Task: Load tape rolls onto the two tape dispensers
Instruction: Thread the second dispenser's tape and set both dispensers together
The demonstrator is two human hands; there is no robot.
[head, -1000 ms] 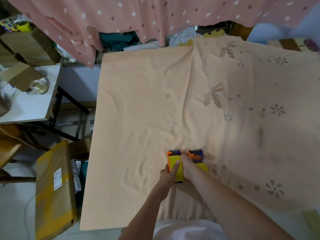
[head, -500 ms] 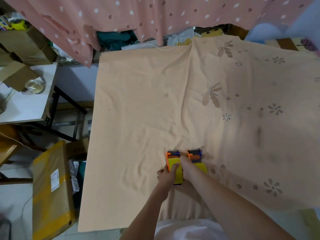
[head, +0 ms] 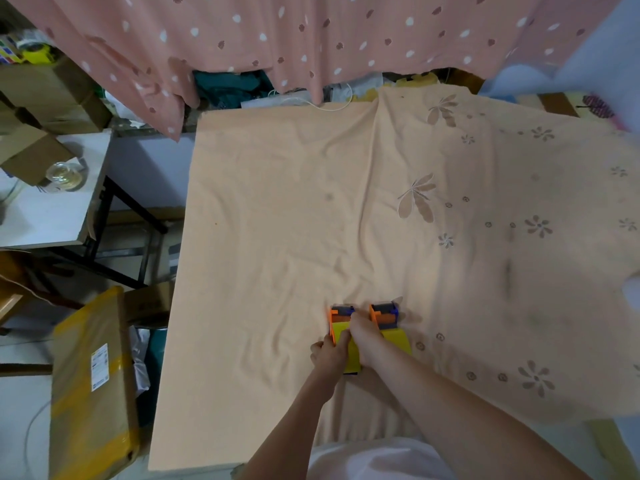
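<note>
Two tape dispensers with orange, blue and yellow parts lie side by side on the peach cloth (head: 277,237) near the front. My left hand (head: 329,351) grips the left dispenser (head: 341,323) from its left side, thumb on the yellow part. My right hand (head: 365,341) rests between the two, touching the left dispenser and partly covering the right dispenser (head: 386,317). Whether a tape roll sits in either dispenser is hidden by my hands. No loose tape roll shows on the cloth.
A pink dotted cloth (head: 311,36) hangs along the back. At the left stand a white side table (head: 52,209) with a clear tape roll (head: 65,174), cardboard boxes (head: 52,95), and a taped parcel (head: 93,382) on the floor.
The camera shifted slightly. Both hands stay on the dispensers; my right hand has slid a little further over the left dispenser.
</note>
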